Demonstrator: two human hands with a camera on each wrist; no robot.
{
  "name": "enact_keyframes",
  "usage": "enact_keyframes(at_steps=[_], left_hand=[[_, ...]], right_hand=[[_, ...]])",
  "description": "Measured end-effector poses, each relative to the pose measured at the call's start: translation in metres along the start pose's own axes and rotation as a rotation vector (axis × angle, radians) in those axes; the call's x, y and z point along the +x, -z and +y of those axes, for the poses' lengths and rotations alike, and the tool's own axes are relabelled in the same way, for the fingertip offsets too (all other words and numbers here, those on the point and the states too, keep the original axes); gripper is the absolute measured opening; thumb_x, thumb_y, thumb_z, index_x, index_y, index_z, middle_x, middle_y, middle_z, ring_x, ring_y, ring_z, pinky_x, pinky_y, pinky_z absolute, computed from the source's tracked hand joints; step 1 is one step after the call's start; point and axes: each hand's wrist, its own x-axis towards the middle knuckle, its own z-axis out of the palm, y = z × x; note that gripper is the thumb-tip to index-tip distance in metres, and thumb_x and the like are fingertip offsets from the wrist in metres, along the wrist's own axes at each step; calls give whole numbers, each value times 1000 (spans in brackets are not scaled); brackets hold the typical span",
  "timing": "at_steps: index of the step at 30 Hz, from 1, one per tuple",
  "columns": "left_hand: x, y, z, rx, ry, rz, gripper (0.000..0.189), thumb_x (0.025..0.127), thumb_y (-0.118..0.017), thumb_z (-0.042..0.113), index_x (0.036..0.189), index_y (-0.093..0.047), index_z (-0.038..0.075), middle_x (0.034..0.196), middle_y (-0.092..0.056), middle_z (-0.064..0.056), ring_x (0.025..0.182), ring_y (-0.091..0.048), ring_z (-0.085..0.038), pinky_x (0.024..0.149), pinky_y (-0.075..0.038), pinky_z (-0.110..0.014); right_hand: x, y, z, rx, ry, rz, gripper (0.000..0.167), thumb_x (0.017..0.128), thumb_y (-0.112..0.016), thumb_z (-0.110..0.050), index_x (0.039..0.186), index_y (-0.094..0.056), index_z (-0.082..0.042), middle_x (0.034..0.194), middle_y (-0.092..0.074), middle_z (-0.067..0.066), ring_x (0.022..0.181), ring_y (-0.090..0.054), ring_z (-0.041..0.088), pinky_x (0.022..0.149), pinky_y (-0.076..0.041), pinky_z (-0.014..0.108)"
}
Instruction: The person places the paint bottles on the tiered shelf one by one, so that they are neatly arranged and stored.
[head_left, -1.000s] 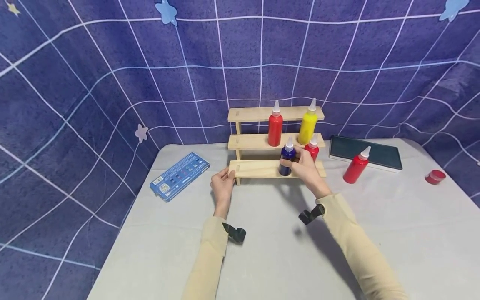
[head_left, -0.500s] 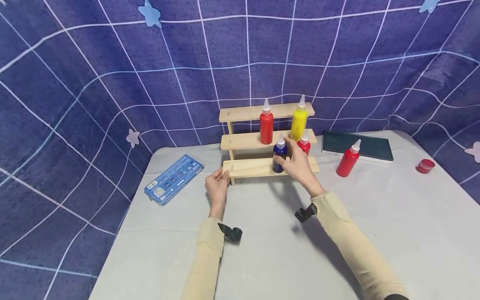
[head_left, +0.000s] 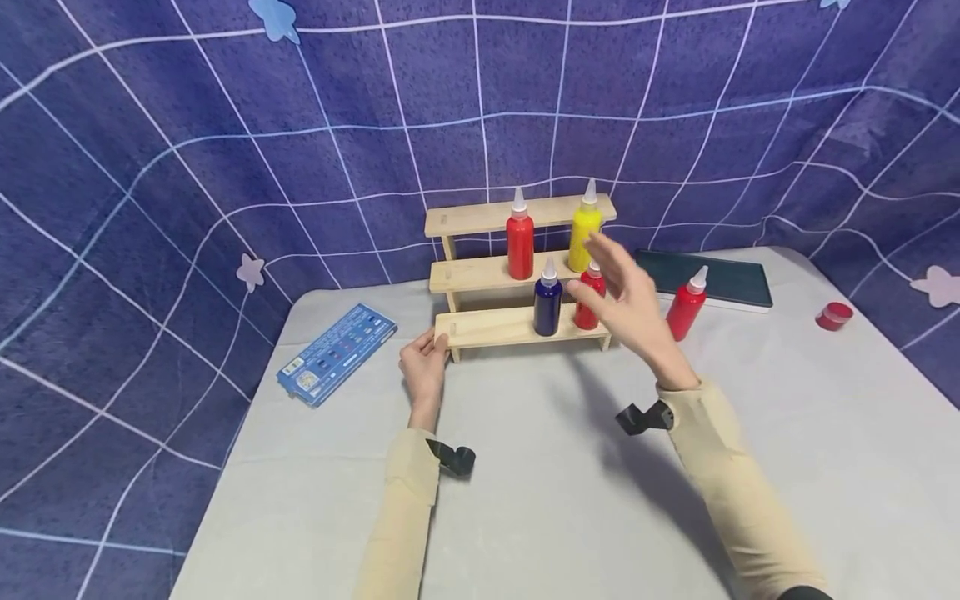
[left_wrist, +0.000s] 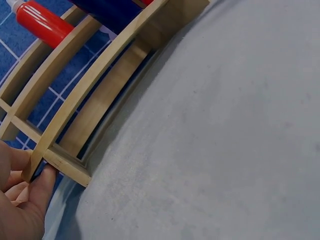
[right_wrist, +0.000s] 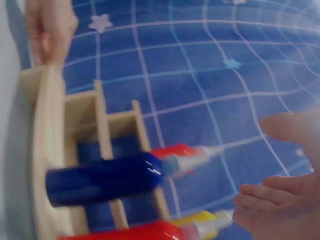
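A three-tier wooden shelf (head_left: 487, 327) stands on the table. My left hand (head_left: 424, 367) pinches the left end of its lowest board, thumb below and fingers above, as the left wrist view shows. On that lowest tier a dark blue squeeze bottle (head_left: 547, 308) stands upright beside a red squeeze bottle (head_left: 590, 302). The middle tier carries another red bottle (head_left: 520, 247) and a yellow bottle (head_left: 583, 237). My right hand (head_left: 630, 312) is in the air, fingers spread and holding nothing, in front of the shelf's right end. It partly covers the lower red bottle in the head view.
A blue printed box (head_left: 337, 354) lies left of the shelf. To the right are a dark flat tray-like panel (head_left: 720, 279), a standing red bottle (head_left: 686, 307) and a small red round container (head_left: 834, 316). A blue gridded curtain (head_left: 480, 100) hangs behind the table.
My right hand has let go of the blue bottle, opened and moved right and away from it. The bottle stays on the lowest tier. My left hand keeps its grip; the head view has shifted slightly.
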Motion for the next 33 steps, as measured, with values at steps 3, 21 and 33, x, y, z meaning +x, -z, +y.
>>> enact_keyframes(at_steps=[3,21,33], left_hand=[[-2,1,-1,-19,-20,6,31,90,-67,5,119,-65,-8,109,-68,-28,98,-70,-30,79,-61,-25],[-1,-1,0,17,-13,15,33,90,-68,5,121,-64,-7,110,-68,-27,100,-69,-31,71,-60,-16],[-2,-1,1,5,-7,11,33,90,-68,5,120,-65,-7,109,-69,-26,100,-69,-31,74,-61,-19]], right_hand=[[-1,17,-2,22,-12,78,67,91,-69,-12,150,-36,-7,151,-43,13,141,-38,24,120,-31,37],[-5,94,57,-93,-257,370,75,92,-67,-21,153,-26,-5,154,-36,18,143,-33,25,121,-26,30],[-12,101,121,-126,-411,228,77,91,-68,-19,150,-25,8,146,-42,27,126,-52,21,112,-41,25]])
